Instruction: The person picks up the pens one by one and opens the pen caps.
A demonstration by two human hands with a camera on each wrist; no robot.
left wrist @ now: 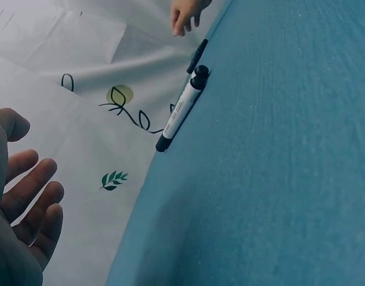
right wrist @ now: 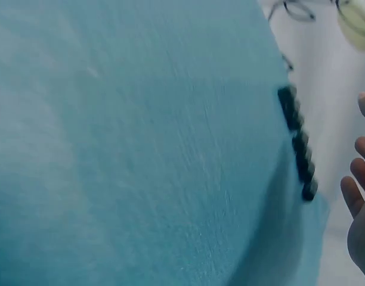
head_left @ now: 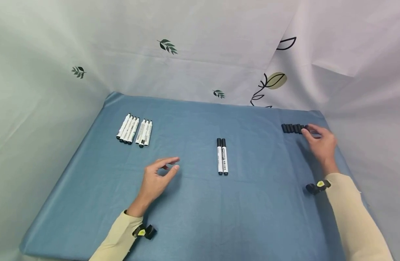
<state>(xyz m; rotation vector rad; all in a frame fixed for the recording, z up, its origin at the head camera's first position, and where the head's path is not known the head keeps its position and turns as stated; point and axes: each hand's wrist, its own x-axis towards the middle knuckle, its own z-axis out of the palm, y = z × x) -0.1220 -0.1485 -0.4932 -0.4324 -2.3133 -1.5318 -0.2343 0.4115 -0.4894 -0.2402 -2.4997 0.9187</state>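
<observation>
My left hand [head_left: 155, 180] hovers over the cloth with thumb and fingers apart, holding nothing; the left wrist view shows its loosely bent fingers. Right of it lie two whiteboard markers [head_left: 219, 159] side by side, white with black caps pointing to the far side. At the far right, my right hand [head_left: 323, 145] is over the right end of a row of short black marker caps [head_left: 292, 128]. In the right wrist view its fingers [right wrist: 361, 173] are relaxed and stand apart from the caps [right wrist: 303, 156], with nothing between them.
Several white markers without caps [head_left: 128, 128] lie side by side at the far left, with a second small group of markers [head_left: 144, 133] beside them. A blue cloth [head_left: 193, 217] covers the table. Pale curtains [head_left: 200, 54] with leaf prints rise behind and at both sides.
</observation>
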